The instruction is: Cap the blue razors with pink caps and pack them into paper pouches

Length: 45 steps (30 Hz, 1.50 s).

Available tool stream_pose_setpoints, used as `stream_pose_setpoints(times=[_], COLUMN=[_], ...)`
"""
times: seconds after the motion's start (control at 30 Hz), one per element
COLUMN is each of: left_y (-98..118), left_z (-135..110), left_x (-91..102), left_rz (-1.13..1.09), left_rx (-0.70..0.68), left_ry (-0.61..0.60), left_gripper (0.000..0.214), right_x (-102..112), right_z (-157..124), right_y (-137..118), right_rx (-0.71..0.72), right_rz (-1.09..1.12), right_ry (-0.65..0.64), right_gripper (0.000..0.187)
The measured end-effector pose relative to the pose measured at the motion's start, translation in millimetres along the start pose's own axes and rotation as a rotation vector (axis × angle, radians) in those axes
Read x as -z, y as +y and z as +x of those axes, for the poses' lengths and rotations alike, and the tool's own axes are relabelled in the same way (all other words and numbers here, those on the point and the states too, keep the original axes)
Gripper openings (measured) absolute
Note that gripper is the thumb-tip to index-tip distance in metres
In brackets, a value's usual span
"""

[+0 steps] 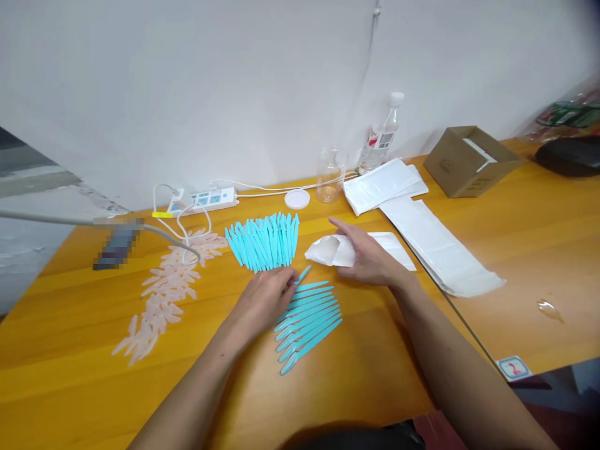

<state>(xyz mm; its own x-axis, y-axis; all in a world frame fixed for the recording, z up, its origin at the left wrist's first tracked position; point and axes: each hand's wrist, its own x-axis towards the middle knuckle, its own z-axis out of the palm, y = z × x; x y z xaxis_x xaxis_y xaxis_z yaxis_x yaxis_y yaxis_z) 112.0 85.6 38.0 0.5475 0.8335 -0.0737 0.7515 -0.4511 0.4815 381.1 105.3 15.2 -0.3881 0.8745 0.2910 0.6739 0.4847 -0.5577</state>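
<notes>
My left hand (267, 295) pinches one teal plastic stick (303, 274) at the top of a row of several teal sticks (309, 325) lying side by side on the wooden table (365, 375). A fan-shaped pile of more teal sticks (265, 240) lies just beyond it. My right hand (368, 253) grips a white paper sleeve (328, 250) by its open end, holding it toward the left hand. Under that hand lies a flat white paper bag (396, 247).
Pale pink plastic pieces (164, 287) are spread at the left. A white power strip (204, 200) with cables, a white lid (297, 199), a clear jar (330, 175) and a water bottle (382, 134) stand at the back. Stacks of white bags (435, 244) and a cardboard box (469, 159) lie right.
</notes>
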Motion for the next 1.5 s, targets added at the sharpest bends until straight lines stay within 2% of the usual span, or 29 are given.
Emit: stream_pose_setpoints(times=[0.1, 0.17, 0.3, 0.37, 0.4, 0.47, 0.6, 0.67, 0.77, 0.87, 0.9, 1.03, 1.07, 1.2, 1.27, 1.5], left_y=[-9, -15, -19, -12, -6, 8, 27, 25, 15, 10, 9, 4, 2, 0, 2, 6], left_z=[-23, -36, -44, -35, -28, -12, 7, 6, 1, 0, 1, 1, 0, 4, 7, 12], left_x=[12.9, 20.0, 16.9, 4.5, -3.4, -19.1, -35.5, -34.2, -29.1, -27.9, -28.1, -27.9, -27.6, -27.0, -26.9, -29.7], left_rz=[-0.162, -0.388, -0.936, -1.041, -1.054, -1.052, -1.009, -0.939, -0.828, -0.758, -0.732, -0.493, -0.395, 0.042, 0.130, 0.136], left_rx=[0.039, 0.134, 0.318, 0.355, 0.372, 0.396, 0.363, 0.388, 0.427, 0.296, 0.246, 0.191, 0.165, 0.051, 0.046, 0.008], left_ry=[0.111, 0.233, 0.673, 0.784, 0.781, 0.696, 0.418, 0.406, 0.428, 0.293, 0.280, 0.457, 0.430, 0.113, 0.075, 0.035], left_gripper=[0.026, 0.032, 0.027, 0.029, 0.030, 0.030, 0.036, 0.039, 0.030, 0.022, 0.021, 0.021, 0.019, 0.020, 0.022, 0.020], right_x=[-11, -18, -27, -30, -32, -35, -41, -41, -40, -39, -39, -39, -38, -36, -35, -36], right_z=[1, 2, 2, 3, 4, 5, 6, 6, 7, 8, 8, 7, 6, 6, 6, 5], right_y=[6, 7, 4, 1, -1, -4, -8, -9, -10, -11, -11, -5, -3, 2, 2, 6], right_rx=[-0.004, 0.005, 0.057, 0.076, 0.089, 0.130, 0.192, 0.190, 0.185, 0.194, 0.193, 0.144, 0.126, 0.089, 0.083, 0.058], right_rz=[-0.020, -0.027, -0.010, 0.010, 0.023, 0.050, 0.085, 0.090, 0.097, 0.104, 0.103, 0.078, 0.070, 0.052, 0.049, 0.021], right_ry=[-0.043, -0.063, -0.051, -0.033, -0.023, -0.011, -0.004, 0.004, 0.012, 0.007, 0.006, 0.028, 0.030, 0.032, 0.032, 0.040], right_gripper=[0.091, 0.087, 0.088, 0.091, 0.092, 0.094, 0.094, 0.093, 0.093, 0.091, 0.091, 0.092, 0.092, 0.091, 0.091, 0.091])
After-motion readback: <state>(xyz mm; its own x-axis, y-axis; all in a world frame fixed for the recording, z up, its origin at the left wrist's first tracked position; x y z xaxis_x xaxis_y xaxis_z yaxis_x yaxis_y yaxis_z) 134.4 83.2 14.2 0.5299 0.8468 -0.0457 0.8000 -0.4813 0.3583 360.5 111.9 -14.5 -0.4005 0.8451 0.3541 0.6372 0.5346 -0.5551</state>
